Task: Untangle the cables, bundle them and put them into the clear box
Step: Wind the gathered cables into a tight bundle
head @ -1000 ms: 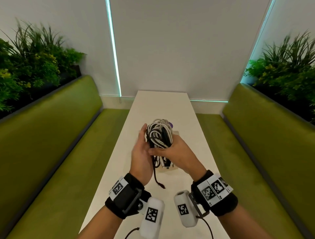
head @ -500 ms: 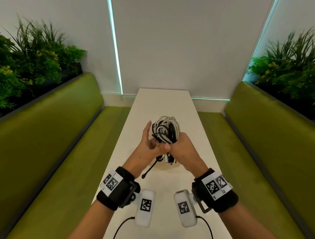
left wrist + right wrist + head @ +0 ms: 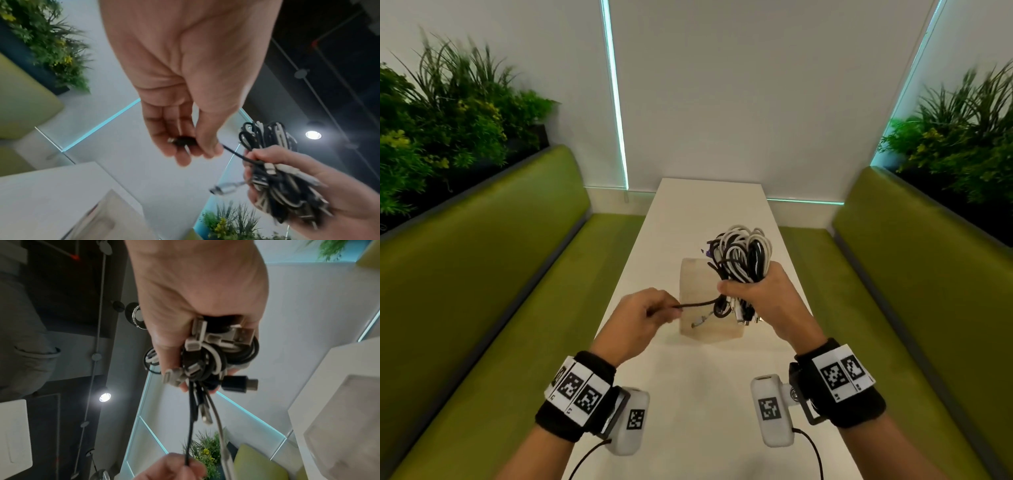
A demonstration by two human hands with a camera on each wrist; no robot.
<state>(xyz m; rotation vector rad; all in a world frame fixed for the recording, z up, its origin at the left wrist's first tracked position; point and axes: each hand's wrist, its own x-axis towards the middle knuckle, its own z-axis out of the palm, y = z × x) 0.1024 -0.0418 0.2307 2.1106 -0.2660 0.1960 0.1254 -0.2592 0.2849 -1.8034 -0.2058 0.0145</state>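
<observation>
A thick bundle of black and white cables stands looped above my right hand, which grips it around the middle, plug ends hanging below the fist. My left hand pinches the end of one black cable pulled out taut to the left of the bundle. The clear box sits on the white table just beneath and between both hands.
Green benches run along both sides of the narrow table, with planters behind them. The white wall closes the far end. Wrist cameras hang under both forearms.
My hands have separated: the left moved left, drawing a black cable end out of the bundle. The right hand shifted right with the bundle, uncovering the clear box.
</observation>
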